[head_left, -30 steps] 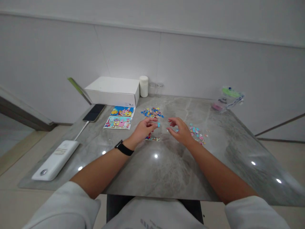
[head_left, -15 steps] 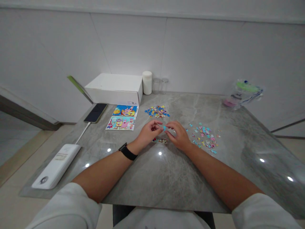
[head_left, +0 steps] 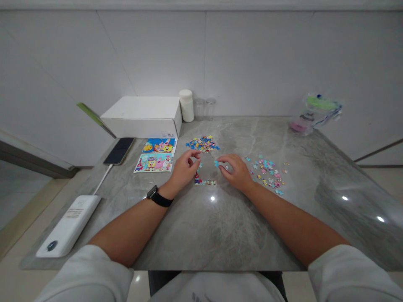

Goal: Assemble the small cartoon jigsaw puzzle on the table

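Observation:
A small light-blue jigsaw piece is pinched at the fingertips of my right hand, just above the table. Across from it, my left hand has its thumb and forefinger apart, with nothing seen between them. Below and between both hands lies a joined strip of jigsaw pieces, with a red part rising at its left end. Another bluish bit shows beside my left thumb; whether it lies on the table I cannot tell. Loose pastel pieces are scattered right of my right hand.
A pile of blue and yellow jigsaw pieces lies beyond my hands. Two cartoon picture cards are at left, near a phone cabled to a white power bank. Behind stand a white box, a white bottle and two glasses.
My hands were together at the blue piece; now they are apart. The left has moved left and let go, while the right keeps the piece. The strip below is now less covered.

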Motion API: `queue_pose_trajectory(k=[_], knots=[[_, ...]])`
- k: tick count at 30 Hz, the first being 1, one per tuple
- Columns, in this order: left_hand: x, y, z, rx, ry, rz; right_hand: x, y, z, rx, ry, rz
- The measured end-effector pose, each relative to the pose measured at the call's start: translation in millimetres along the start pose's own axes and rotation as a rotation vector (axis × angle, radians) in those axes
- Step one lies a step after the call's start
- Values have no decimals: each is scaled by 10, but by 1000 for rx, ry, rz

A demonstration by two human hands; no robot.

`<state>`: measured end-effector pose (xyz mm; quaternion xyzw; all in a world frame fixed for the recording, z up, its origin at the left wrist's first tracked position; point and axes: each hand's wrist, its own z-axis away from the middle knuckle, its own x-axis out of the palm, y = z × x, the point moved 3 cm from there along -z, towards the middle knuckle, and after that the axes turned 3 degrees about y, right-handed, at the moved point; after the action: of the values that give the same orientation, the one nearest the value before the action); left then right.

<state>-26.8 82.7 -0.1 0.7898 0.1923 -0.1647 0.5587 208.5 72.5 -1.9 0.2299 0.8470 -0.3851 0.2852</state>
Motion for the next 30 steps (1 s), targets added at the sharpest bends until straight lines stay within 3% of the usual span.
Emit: queue_pose_trajectory(k=[4,9,14,23,26,30], knots=[[-133,-151,-115,-15,86,-83,31,83,-7,-4,-37,84],[-128,-283,-141,10,94,-109,82,135,-8,67,-163,245],[-52,-296,-107,89,57,-102,90,136,-13,109,-232,340],[-38,-274,-89,99,27,-104,64,113,-25,177,-272,373],[-46,-246,-82,104,20,-111,-88,118,-112,220,-192,340],[-37,-241,-76,105,17,-121,-550,228,-313,307,-76,338]])
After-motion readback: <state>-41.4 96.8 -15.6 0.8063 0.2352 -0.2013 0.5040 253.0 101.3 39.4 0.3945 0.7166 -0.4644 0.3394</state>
